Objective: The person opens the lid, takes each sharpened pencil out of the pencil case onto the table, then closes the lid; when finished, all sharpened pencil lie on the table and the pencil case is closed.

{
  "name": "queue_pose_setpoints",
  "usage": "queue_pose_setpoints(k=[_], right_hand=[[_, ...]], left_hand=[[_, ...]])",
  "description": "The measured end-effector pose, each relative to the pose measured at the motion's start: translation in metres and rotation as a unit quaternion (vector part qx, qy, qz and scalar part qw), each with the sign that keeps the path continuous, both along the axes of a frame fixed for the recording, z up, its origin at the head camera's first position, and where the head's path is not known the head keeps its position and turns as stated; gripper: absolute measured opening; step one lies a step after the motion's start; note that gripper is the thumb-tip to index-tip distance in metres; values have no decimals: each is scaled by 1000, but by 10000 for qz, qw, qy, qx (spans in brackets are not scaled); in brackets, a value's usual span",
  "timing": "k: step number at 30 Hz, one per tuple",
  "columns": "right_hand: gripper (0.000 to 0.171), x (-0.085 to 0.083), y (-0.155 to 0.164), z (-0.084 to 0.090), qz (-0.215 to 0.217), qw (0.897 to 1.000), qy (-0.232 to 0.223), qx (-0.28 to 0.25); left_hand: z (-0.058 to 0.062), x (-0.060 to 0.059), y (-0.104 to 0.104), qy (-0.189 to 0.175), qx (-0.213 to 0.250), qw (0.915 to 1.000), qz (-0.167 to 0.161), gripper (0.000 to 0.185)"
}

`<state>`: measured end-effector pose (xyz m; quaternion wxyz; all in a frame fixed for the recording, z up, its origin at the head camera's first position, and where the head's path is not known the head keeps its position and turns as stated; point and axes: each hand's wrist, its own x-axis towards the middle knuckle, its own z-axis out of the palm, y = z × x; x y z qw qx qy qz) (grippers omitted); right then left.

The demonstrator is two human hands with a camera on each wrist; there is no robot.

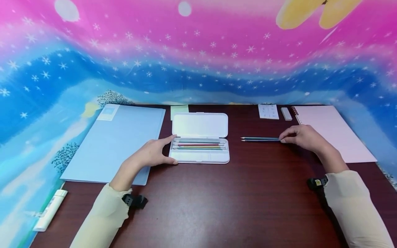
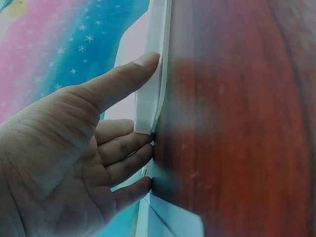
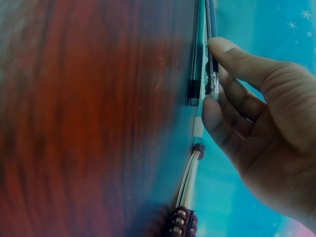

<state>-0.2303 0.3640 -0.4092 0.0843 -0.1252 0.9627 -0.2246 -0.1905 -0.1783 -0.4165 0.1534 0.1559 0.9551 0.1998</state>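
A white pencil case [image 1: 198, 157] stands with its lid [image 1: 200, 124] up, several pencils [image 1: 200, 145] lying lengthwise inside. My left hand [image 1: 151, 152] holds its left end, thumb on the front wall [image 2: 152, 91] and index finger at the hinge corner. To the right, two dark pencils lie side by side, points toward the case. My right hand [image 1: 301, 137] pinches one pencil [image 3: 213, 59] near its eraser end between thumb and fingers. The other pencil [image 3: 196, 54] is right beside it, low at the tabletop.
A light blue folder [image 1: 118, 141] lies left, a white tube [image 1: 51, 210] at the near left. Behind the case is a pale green note [image 1: 179, 109]. At the back right are a small printed sheet [image 1: 268, 111], a white eraser [image 1: 286, 114] and a spiral notebook [image 1: 338, 134].
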Motion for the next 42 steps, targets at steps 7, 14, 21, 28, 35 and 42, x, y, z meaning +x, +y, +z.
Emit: queue_pose_setpoints(k=[7,14,21,28,35,42], right_hand=[[9,-1,-2,0,41,9998,-70,197],[7,-5,-5,-2,108,9994,62,313],[11,-8,-8,-1,219,9986,-11,480],[8,-7,-15,3,206,9995,208,149],[18,-9,-52,10,308,9981,359,-389],[20,-12,-102,17,875,9939,333,-583]], left_hand=[[4,1,1,22,78,9999,-127,104],[5,2,0,66,74,9999,-110,102],[3,4,1,23,66,9999,-83,103],[6,2,-1,26,64,10000,-70,103],[5,3,-2,4,62,10000,-50,103],[5,3,0,-43,117,9999,-23,103]])
